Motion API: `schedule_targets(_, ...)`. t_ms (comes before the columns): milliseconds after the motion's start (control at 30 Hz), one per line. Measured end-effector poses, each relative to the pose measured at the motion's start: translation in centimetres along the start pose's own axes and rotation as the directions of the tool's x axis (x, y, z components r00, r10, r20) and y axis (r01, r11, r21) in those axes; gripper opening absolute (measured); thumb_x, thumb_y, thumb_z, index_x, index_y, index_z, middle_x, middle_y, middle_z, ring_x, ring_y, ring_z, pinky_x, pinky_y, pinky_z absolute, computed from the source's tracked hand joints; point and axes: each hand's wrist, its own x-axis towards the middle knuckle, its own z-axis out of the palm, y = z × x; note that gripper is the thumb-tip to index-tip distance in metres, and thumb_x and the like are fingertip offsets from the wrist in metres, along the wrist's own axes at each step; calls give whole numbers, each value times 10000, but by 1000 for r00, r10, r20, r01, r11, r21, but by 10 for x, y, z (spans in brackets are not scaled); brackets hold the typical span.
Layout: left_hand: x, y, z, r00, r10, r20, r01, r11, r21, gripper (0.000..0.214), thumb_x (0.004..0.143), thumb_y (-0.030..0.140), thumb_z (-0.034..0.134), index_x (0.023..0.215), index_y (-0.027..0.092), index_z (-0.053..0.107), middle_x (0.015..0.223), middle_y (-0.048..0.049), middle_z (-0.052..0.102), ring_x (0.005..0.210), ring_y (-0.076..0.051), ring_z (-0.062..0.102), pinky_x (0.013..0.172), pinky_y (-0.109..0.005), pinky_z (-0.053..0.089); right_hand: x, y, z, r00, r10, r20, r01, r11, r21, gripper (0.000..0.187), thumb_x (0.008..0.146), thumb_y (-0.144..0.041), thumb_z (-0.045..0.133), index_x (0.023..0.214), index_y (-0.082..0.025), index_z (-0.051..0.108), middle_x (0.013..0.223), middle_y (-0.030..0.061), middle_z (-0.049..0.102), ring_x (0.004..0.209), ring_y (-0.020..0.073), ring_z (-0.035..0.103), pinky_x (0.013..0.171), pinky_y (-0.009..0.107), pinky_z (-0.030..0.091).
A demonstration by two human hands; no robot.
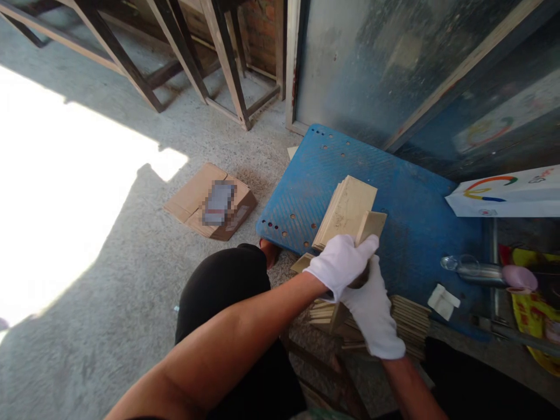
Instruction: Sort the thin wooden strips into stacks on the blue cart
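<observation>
White work gloves cover both of my hands. My left hand (342,261) is closed around a thin tan rectangular board (373,225), whose upper end sticks out past the fingers. My right hand (374,315) grips the lower part of the same board, mostly hidden by the gloves. Just beyond lies a neat stack of similar tan boards (352,204) on a blue plastic platform (297,192). More boards are stacked below my hands, one pile (409,321) to the right and another (321,312) to the left, partly covered by my wrists.
A cardboard box (186,204) with a blurred-out item on top sits on the concrete floor to the left. On the right are a white printed bag (507,192), a metal bottle (481,271) and a crumpled white paper (443,301). Wooden frames (184,52) stand behind.
</observation>
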Motion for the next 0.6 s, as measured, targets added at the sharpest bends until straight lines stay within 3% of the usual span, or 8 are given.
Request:
schedule_targets(167, -6, 4, 1, 985, 169, 23, -170, 985, 17, 559, 848, 654, 424, 857, 137, 637, 692, -42, 634, 709, -169, 618, 665, -241, 460, 15, -2, -14, 999, -50, 7, 50, 998, 50, 819, 559, -398, 747, 1298, -199, 455, 1067, 117, 663, 941, 310, 659, 760, 369, 530)
schedule_targets(300, -8, 7, -4, 980, 200, 8, -200, 978, 64, 540, 860, 644, 402, 878, 150, 617, 748, -48, 659, 715, -173, 625, 668, -248, 464, 28, -6, -23, 999, -34, 15, 33, 998, 51, 744, 568, -399, 740, 1247, -218, 496, 1029, 85, 682, 916, 296, 664, 758, 360, 523)
schedule_targets(467, -9, 2, -14, 977, 212, -34, -190, 927, 324, 467, 860, 583, 435, 957, 153, 590, 895, -100, 683, 845, -243, 657, 727, -313, 488, 43, -19, -28, 995, 60, 83, -76, 975, 208, 528, 628, -399, 693, 1114, -225, 583, 972, 34, 714, 854, 245, 672, 700, 299, 521)
schedule_targets(600, -17, -3, -16, 975, 213, 65, -212, 796, 568, 435, 887, 467, 447, 1086, 102, 573, 931, -140, 681, 886, -297, 672, 749, -385, 515, 69, -20, -22, 983, 175, 55, -183, 956, 230, 594, 603, -466, 748, 1104, -181, 605, 1017, 85, 717, 859, 246, 674, 707, 301, 530)
